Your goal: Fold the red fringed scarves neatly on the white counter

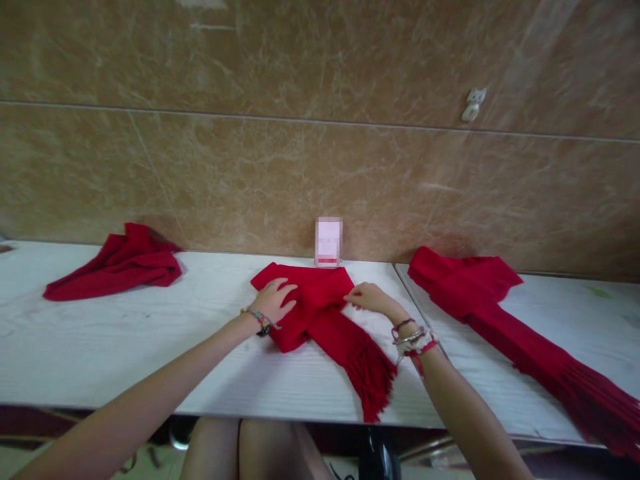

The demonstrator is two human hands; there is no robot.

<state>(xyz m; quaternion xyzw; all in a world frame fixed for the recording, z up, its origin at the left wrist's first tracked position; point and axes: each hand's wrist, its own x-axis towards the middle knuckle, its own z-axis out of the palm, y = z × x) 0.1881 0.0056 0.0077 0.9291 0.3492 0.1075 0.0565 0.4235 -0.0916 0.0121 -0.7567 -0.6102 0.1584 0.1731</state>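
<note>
— Brown marbled wall [250,173] on the far side, white worktop [90,347] below. Position of the middle scarf [317,293]?

— Centre of the worktop. Red, folded over itself at the far end, fringe trailing toward the near right.

— State of the hands?

— Apart from each other. Left hand [275,301]: laid on the scarf's left part, fingers spread. Right hand [374,298]: fingertips bent in close together at the right edge; pinched on the cloth or merely beside, cannot tell. Bracelets [414,339] on both wrists.

— Anything nearby?

— Just beyond the scarf, upright pale pink object [329,241], front blurred. Well to the left, crumpled red cloth [125,267]. To the right, second fringed scarf [480,293], stretched slantwise toward the near right.

— On the wall?

— Small white cat figure [473,105], high on the right.
</note>
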